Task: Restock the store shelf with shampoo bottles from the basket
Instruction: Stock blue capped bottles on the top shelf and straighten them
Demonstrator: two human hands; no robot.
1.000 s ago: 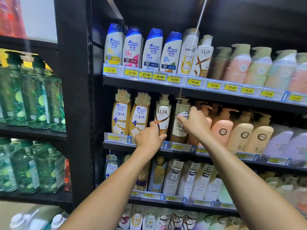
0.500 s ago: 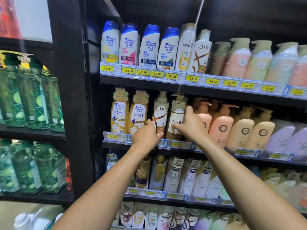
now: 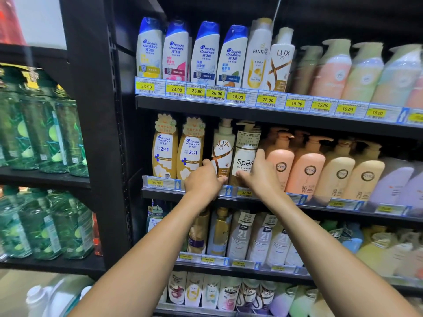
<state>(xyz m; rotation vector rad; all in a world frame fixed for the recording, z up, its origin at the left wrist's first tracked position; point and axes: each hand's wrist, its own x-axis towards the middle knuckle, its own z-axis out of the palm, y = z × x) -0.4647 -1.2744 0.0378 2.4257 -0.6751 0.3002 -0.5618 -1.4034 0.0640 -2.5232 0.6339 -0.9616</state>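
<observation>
Near the centre of the frame, both hands reach to the middle shelf. The left hand is curled round the lower part of the LUX pump bottle — thumb on its left side, fingers across the front. The right hand grasps the Spes shampoo bottle just beside it — both bottles stand upright behind the price strip.

Shop aisle: black shelf tiers packed with branded shampoo bottles, yellow price tags on edges; green bottles left, probably detergent.
</observation>
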